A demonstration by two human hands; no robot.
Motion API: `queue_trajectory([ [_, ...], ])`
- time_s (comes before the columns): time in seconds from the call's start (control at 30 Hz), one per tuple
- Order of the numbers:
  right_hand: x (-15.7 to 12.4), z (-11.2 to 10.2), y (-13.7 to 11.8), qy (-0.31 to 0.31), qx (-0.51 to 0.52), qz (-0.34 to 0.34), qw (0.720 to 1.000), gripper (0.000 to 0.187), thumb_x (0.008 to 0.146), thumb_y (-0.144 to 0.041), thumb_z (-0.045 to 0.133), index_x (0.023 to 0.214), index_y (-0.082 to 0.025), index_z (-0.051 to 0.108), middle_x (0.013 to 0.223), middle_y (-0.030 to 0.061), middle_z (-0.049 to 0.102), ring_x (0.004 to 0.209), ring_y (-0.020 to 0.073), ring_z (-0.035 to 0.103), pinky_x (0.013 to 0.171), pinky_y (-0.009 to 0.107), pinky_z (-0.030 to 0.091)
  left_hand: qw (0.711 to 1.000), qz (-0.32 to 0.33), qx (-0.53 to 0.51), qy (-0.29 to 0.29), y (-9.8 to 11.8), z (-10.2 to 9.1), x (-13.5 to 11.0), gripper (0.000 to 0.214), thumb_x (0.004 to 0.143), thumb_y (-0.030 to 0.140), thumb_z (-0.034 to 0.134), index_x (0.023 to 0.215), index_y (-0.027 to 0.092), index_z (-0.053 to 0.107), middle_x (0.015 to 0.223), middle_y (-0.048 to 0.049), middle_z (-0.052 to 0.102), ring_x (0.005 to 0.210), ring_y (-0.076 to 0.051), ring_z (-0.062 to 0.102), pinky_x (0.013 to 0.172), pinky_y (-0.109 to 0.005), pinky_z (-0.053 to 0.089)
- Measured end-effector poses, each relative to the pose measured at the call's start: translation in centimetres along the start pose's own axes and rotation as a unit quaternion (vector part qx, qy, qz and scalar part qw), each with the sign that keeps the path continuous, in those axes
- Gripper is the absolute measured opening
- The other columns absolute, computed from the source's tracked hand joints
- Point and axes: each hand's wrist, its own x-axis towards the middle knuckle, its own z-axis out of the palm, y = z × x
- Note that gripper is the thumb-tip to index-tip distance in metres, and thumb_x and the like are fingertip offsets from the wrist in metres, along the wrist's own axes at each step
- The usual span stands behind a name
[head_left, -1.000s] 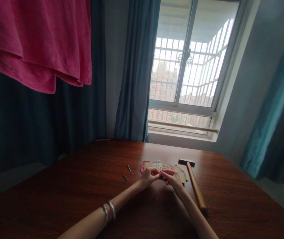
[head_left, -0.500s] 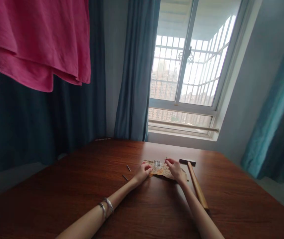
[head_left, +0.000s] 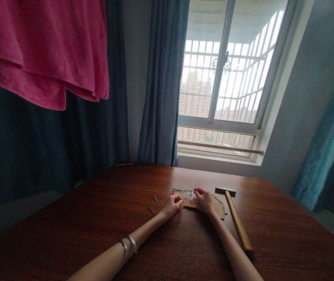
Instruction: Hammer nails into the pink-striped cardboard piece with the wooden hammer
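Observation:
A flat tan piece [head_left: 219,206], speckled with small holes or dots and with an uneven edge, lies on the table. Several thin dark nails [head_left: 188,192] stand upright in a row near its far side. My left hand [head_left: 172,205] has its fingers closed on the piece's near left edge. Just right of the row, my right hand [head_left: 204,199] is over the piece, thumb and fingertips pinching a nail [head_left: 195,189]. The fingers hide part of that nail, and I cannot tell whether its lower end touches the piece.
A hammer [head_left: 239,224] with a wooden handle and dark head lies right of the piece. Two short metal rods or nails [head_left: 155,198] lie to the left. Pink cloth [head_left: 44,54] hangs at upper left. The wooden table [head_left: 120,218] reaches towards a barred window.
My right hand has moved slightly left, bringing its nail closer to the upright row. My left hand stays at the piece's edge. The whole view has shifted slightly.

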Motion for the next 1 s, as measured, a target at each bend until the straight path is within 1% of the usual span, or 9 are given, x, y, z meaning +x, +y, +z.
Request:
queue_trajectory([
  [0.2, 0.0, 0.1, 0.2, -0.006, -0.012, -0.008, 1.000, 0.030, 0.074, -0.040, 0.051, 0.081, -0.019, 0.072, 0.082, 0.0064, 0.072, 0.073, 0.0211, 0.064, 0.071, 0.031, 0.048, 1.000, -0.005, -0.027, 0.005, -1.3, 0.2, 0.4, 0.016, 0.071, 0.028, 0.054, 0.067, 0.014, 0.060, 0.070, -0.0042, 0.062, 0.070, -0.017, 0.056, 0.067, -0.026, 0.043],
  [0.27, -0.1, 0.1, 0.2, -0.007, -0.015, -0.009, 1.000, 0.030, 0.074, -0.039, 0.051, 0.082, -0.019, 0.072, 0.080, 0.0064, 0.072, 0.071, 0.0210, 0.064, 0.071, 0.031, 0.048, 0.999, -0.008, -0.049, 0.023, -2.0, 0.3, 0.7, 0.016, 0.070, 0.028, 0.055, 0.074, 0.014, 0.061, 0.072, -0.0045, 0.062, 0.070, -0.017, 0.057, 0.066, -0.026, 0.043],
  [0.37, -0.2, 0.2, 0.2, -0.008, -0.017, -0.010, 1.000, 0.030, 0.074, -0.040, 0.051, 0.082, -0.019, 0.071, 0.077, 0.0059, 0.071, 0.068, 0.0204, 0.063, 0.068, 0.031, 0.048, 0.996, -0.005, -0.072, 0.051, -2.6, 0.4, 1.2, 0.026, 0.069, 0.027, 0.057, 0.091, 0.014, 0.058, 0.071, -0.0027, 0.060, 0.065, -0.015, 0.056, 0.062, -0.026, 0.044],
  [0.5, -0.3, 0.2, 0.1, -0.010, -0.016, -0.014, 1.000, 0.030, 0.073, -0.041, 0.051, 0.083, -0.020, 0.071, 0.073, 0.0044, 0.070, 0.066, 0.0194, 0.062, 0.065, 0.029, 0.048, 0.994, 0.019, -0.084, 0.073, -2.5, 0.8, 2.5, 0.035, 0.067, 0.026, 0.059, 0.100, 0.015, 0.053, 0.075, -0.0028, 0.060, 0.069, -0.015, 0.057, 0.064, -0.025, 0.045],
  [0.6, -0.3, 0.2, 0.0, -0.006, -0.016, -0.016, 1.000, 0.031, 0.074, -0.041, 0.050, 0.083, -0.020, 0.071, 0.072, 0.0046, 0.070, 0.065, 0.0196, 0.062, 0.064, 0.029, 0.047, 0.990, 0.015, -0.110, 0.086, -2.0, 1.2, 4.3, 0.035, 0.066, 0.026, 0.059, 0.099, 0.015, 0.054, 0.076, -0.0033, 0.060, 0.070, -0.015, 0.058, 0.065, -0.026, 0.045],
  [0.67, -0.3, 0.2, 0.0, -0.003, -0.015, -0.019, 1.000, 0.032, 0.075, -0.041, 0.049, 0.083, -0.020, 0.071, 0.073, 0.0049, 0.070, 0.066, 0.0195, 0.062, 0.065, 0.029, 0.047, 0.985, -0.005, -0.153, 0.082, -1.6, 1.6, 5.8, 0.033, 0.066, 0.027, 0.057, 0.097, 0.014, 0.055, 0.074, -0.0035, 0.060, 0.068, -0.015, 0.057, 0.063, -0.026, 0.045],
  [0.8, -0.2, 0.4, 0.3, -0.003, -0.017, -0.022, 1.000, 0.031, 0.076, -0.041, 0.049, 0.082, -0.019, 0.070, 0.076, 0.0052, 0.071, 0.067, 0.0189, 0.062, 0.065, 0.028, 0.047, 0.953, -0.073, -0.278, 0.095, -1.4, 2.4, 8.3, 0.032, 0.068, 0.033, 0.050, 0.091, 0.012, 0.056, 0.071, -0.0047, 0.060, 0.066, -0.015, 0.058, 0.060, -0.026, 0.046],
  [0.9, 0.0, 0.6, 0.6, -0.004, -0.024, -0.023, 0.999, 0.029, 0.076, -0.039, 0.049, 0.080, -0.019, 0.070, 0.075, 0.0043, 0.071, 0.066, 0.0182, 0.062, 0.065, 0.027, 0.047, 0.933, -0.105, -0.325, 0.118, -1.5, 3.3, 9.1, 0.034, 0.068, 0.038, 0.048, 0.088, 0.011, 0.056, 0.069, -0.0049, 0.060, 0.066, -0.016, 0.058, 0.060, -0.026, 0.046],
  [1.0, 0.0, 0.7, 0.9, -0.005, -0.033, -0.027, 0.999, 0.028, 0.076, -0.037, 0.048, 0.078, -0.020, 0.069, 0.073, 0.0032, 0.070, 0.066, 0.0175, 0.061, 0.065, 0.027, 0.046, 0.935, -0.095, -0.323, 0.115, -1.6, 3.8, 8.9, 0.037, 0.069, 0.041, 0.049, 0.088, 0.011, 0.057, 0.069, -0.0055, 0.060, 0.066, -0.017, 0.058, 0.060, -0.026, 0.045],
])
